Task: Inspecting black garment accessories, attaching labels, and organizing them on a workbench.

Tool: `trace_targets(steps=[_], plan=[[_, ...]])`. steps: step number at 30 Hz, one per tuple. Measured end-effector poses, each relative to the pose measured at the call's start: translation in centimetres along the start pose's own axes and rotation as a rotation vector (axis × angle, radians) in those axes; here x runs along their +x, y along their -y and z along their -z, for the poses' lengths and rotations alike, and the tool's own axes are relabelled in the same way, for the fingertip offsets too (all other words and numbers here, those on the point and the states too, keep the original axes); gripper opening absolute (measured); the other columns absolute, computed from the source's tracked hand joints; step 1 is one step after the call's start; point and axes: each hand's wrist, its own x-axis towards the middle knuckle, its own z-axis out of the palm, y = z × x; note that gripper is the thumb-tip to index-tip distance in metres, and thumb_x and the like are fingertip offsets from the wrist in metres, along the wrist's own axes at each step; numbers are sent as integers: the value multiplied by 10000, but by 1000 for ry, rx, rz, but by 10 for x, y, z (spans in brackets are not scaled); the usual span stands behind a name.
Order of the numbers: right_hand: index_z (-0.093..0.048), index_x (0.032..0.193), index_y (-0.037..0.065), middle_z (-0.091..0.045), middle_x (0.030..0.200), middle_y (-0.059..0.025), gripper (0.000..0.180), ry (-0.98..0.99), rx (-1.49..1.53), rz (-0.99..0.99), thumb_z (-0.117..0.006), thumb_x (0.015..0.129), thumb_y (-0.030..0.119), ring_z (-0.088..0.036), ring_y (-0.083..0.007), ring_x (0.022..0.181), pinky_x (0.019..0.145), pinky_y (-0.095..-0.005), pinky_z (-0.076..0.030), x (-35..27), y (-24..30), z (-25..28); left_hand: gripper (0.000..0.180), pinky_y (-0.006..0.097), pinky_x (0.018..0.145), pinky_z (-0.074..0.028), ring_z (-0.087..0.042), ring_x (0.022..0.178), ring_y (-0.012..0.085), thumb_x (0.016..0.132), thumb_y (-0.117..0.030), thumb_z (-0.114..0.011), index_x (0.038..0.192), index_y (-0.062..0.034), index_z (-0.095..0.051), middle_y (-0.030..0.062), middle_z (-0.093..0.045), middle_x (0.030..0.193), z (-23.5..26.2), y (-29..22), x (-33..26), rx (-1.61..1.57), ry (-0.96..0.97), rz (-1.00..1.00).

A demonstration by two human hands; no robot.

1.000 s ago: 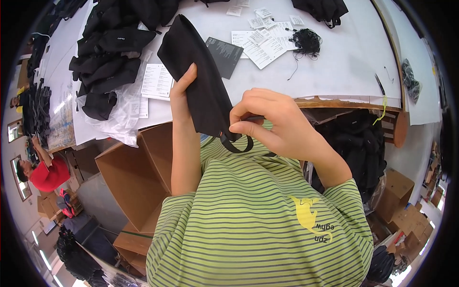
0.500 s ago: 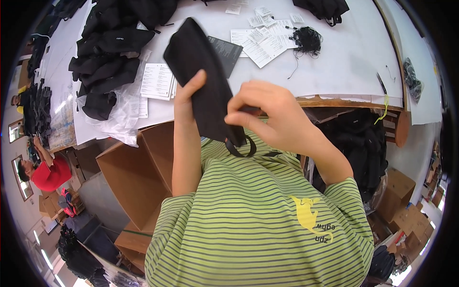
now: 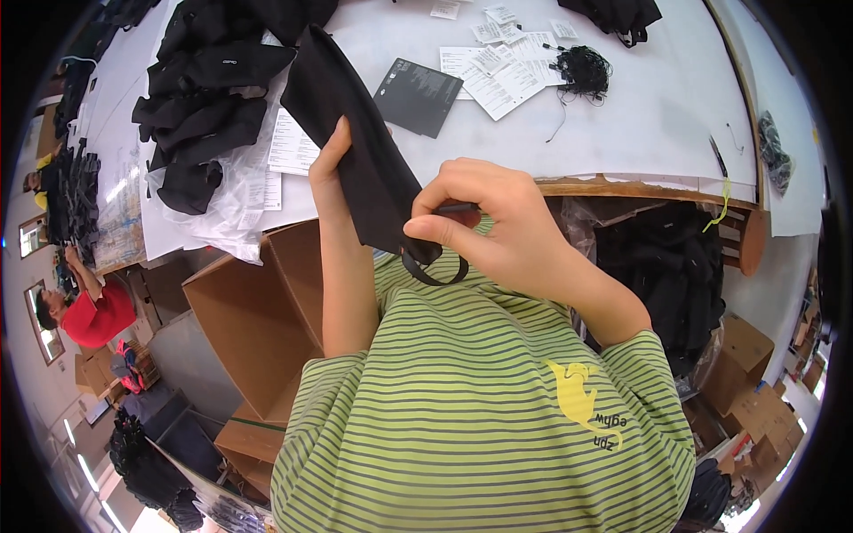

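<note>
A long, slim black fabric pouch (image 3: 360, 133) is held up at a slant above the table's near edge, with a black strap loop (image 3: 435, 281) hanging from its lower end. My left hand (image 3: 333, 164) is closed round its left side, thumb on the front and the other fingers hidden behind. At the pouch's right edge, near the bottom, my right hand (image 3: 489, 209) pinches with thumb and forefinger. Whatever small part lies between those fingertips is mostly hidden.
Black fabric pieces (image 3: 209, 115) pile up at left beside clear plastic. White printed sheets (image 3: 506, 84), a dark card (image 3: 418, 98) and tangled black cords (image 3: 582, 73) lie on the white table (image 3: 640, 133). An open cardboard box (image 3: 244, 329) stands below; a person in red (image 3: 98, 315) works far left.
The pouch has shifted left and turned more edge-on, uncovering the dark card. Both hands have moved slightly left with it, and the right fingertips have come onto its edge.
</note>
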Motion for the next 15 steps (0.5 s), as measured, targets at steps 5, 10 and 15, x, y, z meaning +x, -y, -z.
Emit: trace_targets(steps=[5,10,15], plan=[[-627,788,22,-582,699,-55,180,-59,-37,13,-704,808,184,-534,-165,602,555,-263,-446,5,0,-6,266,259,538,-279,-315,605,108,956,-238,-500,771,-70,-407,-1,-367,698,8,-1,1,18,20,-4],[-636,786,25,-585,700,-57,178,-25,-44,-25,-707,803,187,-539,-165,595,554,-267,-446,4,0,-3,268,259,539,-279,-317,607,108,957,-238,-499,770,-68,-410,3,-370,699,8,0,0,-27,-19,-6],[-640,784,22,-593,698,-58,180,17,-53,-24,-707,803,188,-541,-165,588,555,-267,-448,5,0,-3,257,256,544,-277,-314,600,103,956,-232,-502,773,-72,-417,-3,-371,702,9,-2,2,-59,-4,-23]])
